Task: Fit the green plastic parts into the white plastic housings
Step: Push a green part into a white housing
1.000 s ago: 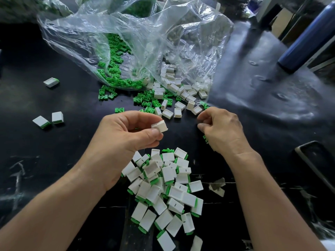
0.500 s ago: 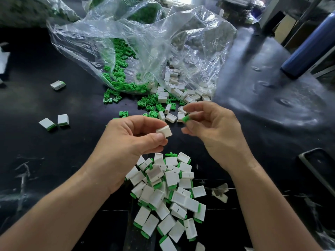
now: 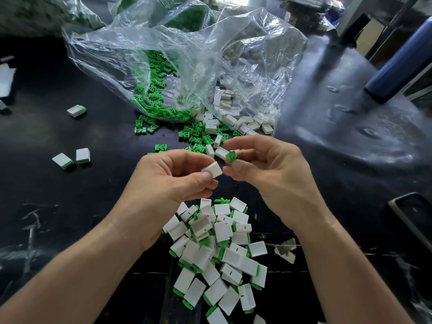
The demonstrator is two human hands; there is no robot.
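In hand: left hand [image 3: 163, 183] grip clamped on one white housing [image 3: 212, 169], thumb against fingers; right hand [image 3: 268, 174] grip clamped on one green part [image 3: 231, 157] at the fingertips, just beside the housing, not inserted, both above the worktop [image 3: 93, 206]. Below: one heap of fitted pieces [image 3: 217, 253], overlapping, exact count not readable. Three fitted singles [image 3: 76, 111] lie apart at left; two clear bags [image 3: 257, 54] behind spill loose parts.

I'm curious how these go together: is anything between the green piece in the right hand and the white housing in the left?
Nothing visible. The right hand pinches the green part just up and right of the white housing pinched by the left hand, with only open air between them.
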